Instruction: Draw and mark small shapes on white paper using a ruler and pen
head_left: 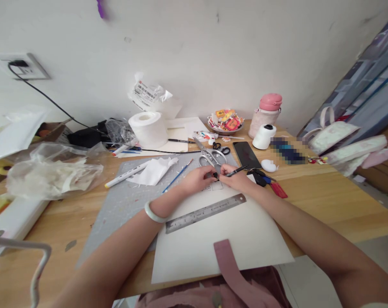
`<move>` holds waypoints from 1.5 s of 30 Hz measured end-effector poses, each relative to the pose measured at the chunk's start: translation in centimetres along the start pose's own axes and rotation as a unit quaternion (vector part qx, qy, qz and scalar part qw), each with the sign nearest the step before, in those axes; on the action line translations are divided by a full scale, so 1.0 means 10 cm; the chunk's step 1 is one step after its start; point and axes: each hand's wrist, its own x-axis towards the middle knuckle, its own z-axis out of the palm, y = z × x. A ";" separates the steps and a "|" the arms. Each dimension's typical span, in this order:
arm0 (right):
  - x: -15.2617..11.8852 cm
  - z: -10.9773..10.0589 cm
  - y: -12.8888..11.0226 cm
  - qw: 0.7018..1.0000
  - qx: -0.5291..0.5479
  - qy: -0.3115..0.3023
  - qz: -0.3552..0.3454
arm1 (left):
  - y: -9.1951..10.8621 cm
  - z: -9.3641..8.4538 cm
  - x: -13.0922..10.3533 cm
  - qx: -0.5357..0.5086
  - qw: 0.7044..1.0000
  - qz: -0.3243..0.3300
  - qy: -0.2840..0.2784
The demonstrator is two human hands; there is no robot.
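Note:
My right hand [237, 180] is closed round a black pen [238, 170], whose end sticks out to the upper right. Close beside it, my left hand [197, 179] pinches a small black object [216, 175], too small to make out. Both hands rest at the top of a large white sheet of paper [219, 231], where a few drawn lines and boxes show between them. A steel ruler [207, 212] lies slantwise on the sheet below my hands. Just beyond my fingers are scissors [210, 155] with metal loops.
A grey cutting mat [117, 214] lies under the paper, bearing a blue paintbrush [177, 175], a white marker [126, 174] and crumpled tissue [153, 171]. Behind stand a paper roll [148, 129], a bowl of wrapped sweets [225, 121] and a pink bottle [266, 113]. A phone [246, 155] lies right.

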 end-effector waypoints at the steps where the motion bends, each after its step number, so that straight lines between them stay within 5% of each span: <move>1: -0.01 0.00 0.00 1.000 0.006 -0.007 -0.001 | 0.00 0.00 0.00 -0.002 1.000 0.000 0.000; 7: -0.08 -0.04 -0.05 0.999 0.039 -0.010 -0.031 | 0.00 -0.01 0.00 -0.014 1.000 -0.010 -0.004; 15: -0.15 0.03 -0.07 0.969 -0.122 -0.023 -0.213 | 0.05 -0.03 0.00 -0.038 0.999 0.000 -0.009; 19: -0.13 0.11 -0.01 0.951 -0.188 -0.001 -0.245 | 0.03 -0.02 0.00 -0.039 0.999 0.002 -0.002; 32: -0.15 0.11 -0.04 0.963 -0.195 -0.030 -0.183 | 0.03 -0.02 0.00 -0.029 1.000 0.005 -0.002; 40: -0.21 0.02 -0.15 0.981 -0.105 -0.050 -0.155 | 0.04 -0.03 0.00 -0.037 0.999 0.015 -0.011; 45: -0.12 0.01 -0.11 0.995 -0.051 0.083 -0.027 | 0.03 -0.03 0.00 -0.028 1.000 -0.008 -0.005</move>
